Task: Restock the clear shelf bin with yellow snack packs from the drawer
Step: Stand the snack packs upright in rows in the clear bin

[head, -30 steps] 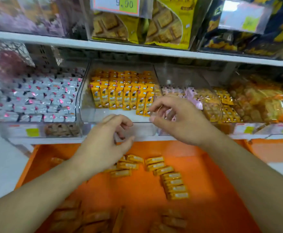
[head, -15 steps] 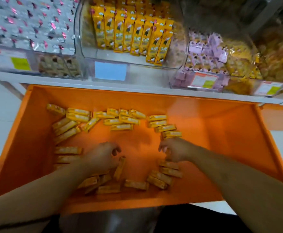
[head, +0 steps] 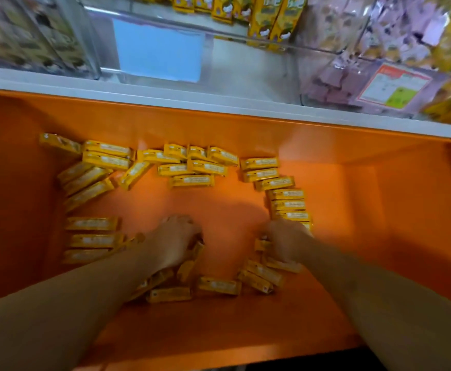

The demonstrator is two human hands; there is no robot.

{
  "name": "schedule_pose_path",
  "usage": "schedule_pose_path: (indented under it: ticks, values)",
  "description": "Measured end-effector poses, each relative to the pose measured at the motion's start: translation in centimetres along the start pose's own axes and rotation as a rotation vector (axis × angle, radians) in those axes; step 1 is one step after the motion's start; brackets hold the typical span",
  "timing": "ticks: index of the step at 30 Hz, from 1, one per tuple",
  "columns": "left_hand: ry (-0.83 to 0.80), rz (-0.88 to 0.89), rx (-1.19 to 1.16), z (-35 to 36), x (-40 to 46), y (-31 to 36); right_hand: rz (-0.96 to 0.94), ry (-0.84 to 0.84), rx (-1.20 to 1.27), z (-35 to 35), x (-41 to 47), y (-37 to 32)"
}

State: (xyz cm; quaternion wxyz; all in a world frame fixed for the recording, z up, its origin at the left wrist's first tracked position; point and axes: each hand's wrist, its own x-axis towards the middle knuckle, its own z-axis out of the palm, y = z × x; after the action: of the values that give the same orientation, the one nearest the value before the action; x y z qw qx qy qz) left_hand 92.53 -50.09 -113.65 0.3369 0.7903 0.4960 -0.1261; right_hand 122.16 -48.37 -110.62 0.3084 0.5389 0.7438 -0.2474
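Several yellow snack packs [head: 192,180] lie scattered in a ring on the floor of the open orange drawer [head: 395,210]. My left hand [head: 172,243] is down in the drawer, its fingers curled round packs at the near left cluster. To the right, my right hand [head: 286,241] grips a pack [head: 262,244] at the lower end of the right-hand row. Above the drawer, the clear shelf bin [head: 235,62] holds upright yellow packs [head: 272,17] at its back; its front floor is bare.
A blue blank label [head: 157,49] sits on the bin's front. A clear bin of purple-wrapped snacks [head: 352,62] with a price tag [head: 394,89] stands to the right, another bin [head: 32,41] to the left. A white shelf edge [head: 219,100] overhangs the drawer's back.
Both hands came down from the shelf bin into the drawer and have closed on packs. My view has tilted down and moved closer to the drawer.
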Motion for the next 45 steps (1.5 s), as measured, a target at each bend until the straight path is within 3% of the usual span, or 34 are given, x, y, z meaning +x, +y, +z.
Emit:
schedule_pose_path:
  ticks: [6, 12, 16, 20, 26, 29, 35, 39, 45]
  values:
    - [0.002, 0.004, -0.058, -0.9, -0.6, 0.9, 0.003, 0.066, 0.229, -3.4, 0.0, -1.1]
    - [0.011, -0.118, -0.569, -2.7, -1.9, 1.2, -0.027, 0.087, 0.446, -8.2, -1.0, -1.9]
    - [0.107, -0.141, -0.929, -7.8, -3.3, 1.8, -0.103, 0.072, 0.645, -13.1, -3.1, -3.4]
    - [0.233, -0.064, -1.108, -15.6, -6.8, 3.6, -0.169, 0.140, 0.901, -18.6, -7.8, -5.4]
    - [0.305, 0.105, -1.224, -25.9, -16.1, 7.5, -0.465, 0.355, 1.353, -24.9, -17.0, -8.6]
    - [0.372, 0.095, -1.222, -27.4, -19.6, 9.3, -0.490, 0.408, 1.497, -25.5, -19.8, -10.7]
    - [0.454, -0.002, -1.242, -27.2, -21.8, 10.8, -0.359, 0.499, 1.543, -24.9, -20.5, -14.4]
    - [0.485, -0.058, -1.245, -27.1, -21.3, 10.4, -0.359, 0.515, 1.424, -24.8, -19.8, -14.7]
    - [0.357, -0.020, -1.502, -28.1, -20.1, 9.8, -0.324, 0.534, 1.518, -26.1, -18.9, -13.6]
